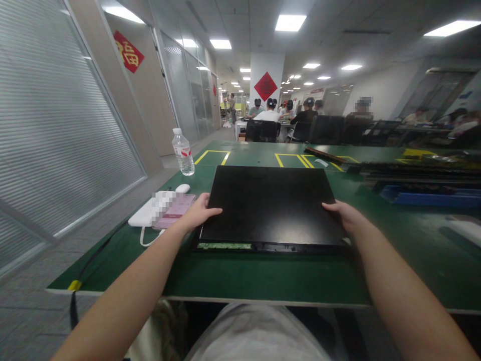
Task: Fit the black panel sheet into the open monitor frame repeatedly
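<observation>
A black flat display panel (270, 203) is in front of me at the green table (263, 286). A strip of green circuit board (224, 246) shows along its near edge, at the left. My left hand (203, 210) grips the panel's left side, thumb on top and fingers down at the edge. On the opposite side, my right hand (343, 214) holds the right edge the same way, its thumb on the face. The fingers under both edges are mostly hidden. Whether the panel rests on the table or is slightly lifted, I cannot tell.
Left of the panel lie a white device with a cable (141, 215), a pink-screened phone (176, 213) and a white mouse (183, 188). A water bottle (183, 153) stands behind them. Dark strips and a blue tray (432, 195) lie at the right. Several people sit farther back.
</observation>
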The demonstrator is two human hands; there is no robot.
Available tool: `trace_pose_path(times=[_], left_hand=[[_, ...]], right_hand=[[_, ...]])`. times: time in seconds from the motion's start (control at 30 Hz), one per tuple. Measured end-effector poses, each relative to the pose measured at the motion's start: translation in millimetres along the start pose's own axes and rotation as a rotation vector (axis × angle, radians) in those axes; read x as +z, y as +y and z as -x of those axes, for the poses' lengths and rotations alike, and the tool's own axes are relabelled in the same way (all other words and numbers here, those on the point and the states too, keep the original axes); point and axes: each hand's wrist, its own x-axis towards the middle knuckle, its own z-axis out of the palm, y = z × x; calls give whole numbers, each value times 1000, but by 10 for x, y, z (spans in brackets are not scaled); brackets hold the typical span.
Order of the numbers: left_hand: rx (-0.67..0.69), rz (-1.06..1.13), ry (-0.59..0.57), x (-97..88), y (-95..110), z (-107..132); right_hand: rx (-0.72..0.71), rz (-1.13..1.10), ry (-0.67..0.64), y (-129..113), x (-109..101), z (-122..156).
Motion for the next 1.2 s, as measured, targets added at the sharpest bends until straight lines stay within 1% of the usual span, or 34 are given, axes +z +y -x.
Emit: trace_pose_path(times=[0.23, 0.47, 0.67, 0.83, 1.0, 1.2], left_hand=[[1, 2, -6, -10, 5, 4], [26, 8, -9, -19, -1, -1], [14, 14, -3, -8, 15, 1], [25, 28, -25, -9, 12, -5], [-1, 5, -33, -13, 28, 7], [-39, 34, -21, 8, 57, 24]], right_hand=[[8, -2, -7, -2, 0, 2], [-54, 65, -52, 21, -44, -44], [-36, 56, -25, 20, -26, -28], [-20, 34, -41, 14, -6, -9], [-17, 18, -34, 7, 9, 5], [-14, 9, -39, -6, 19, 24]])
